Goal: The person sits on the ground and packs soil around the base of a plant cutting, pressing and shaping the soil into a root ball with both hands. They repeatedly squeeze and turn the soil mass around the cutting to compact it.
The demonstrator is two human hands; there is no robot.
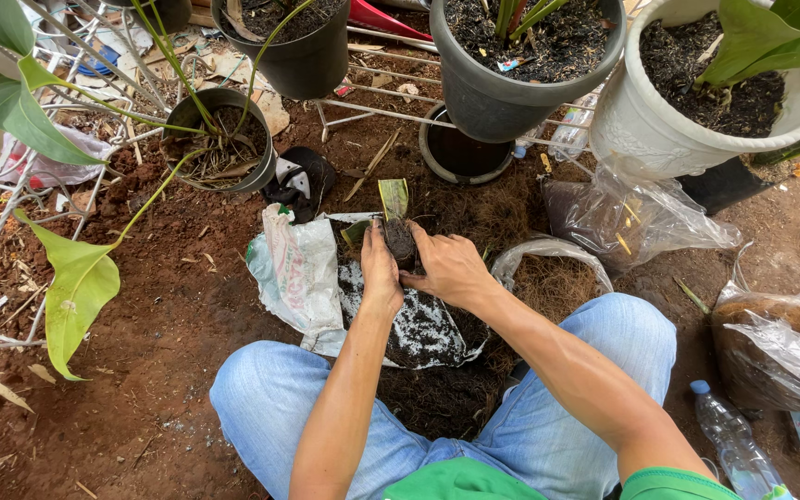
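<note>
My left hand (pixel 379 270) and my right hand (pixel 450 267) are cupped together around a dark clump of soil and roots (pixel 401 240). A cut green plant stem (pixel 393 197) rises from the clump. Both hands are over an opened white sack (pixel 298 273) that holds dark potting mix (pixel 418 329) flecked with white bits. I sit on the ground with my knees in blue jeans either side of the sack.
A small grey pot with a leafy plant (pixel 222 139) stands at the left. Black pots (pixel 300 42) (pixel 511 65) and a white pot (pixel 696 102) line the back. Clear plastic bags (pixel 631 218) of fibre and a water bottle (pixel 733 444) lie right. A white wire rack (pixel 11 185) runs along the left.
</note>
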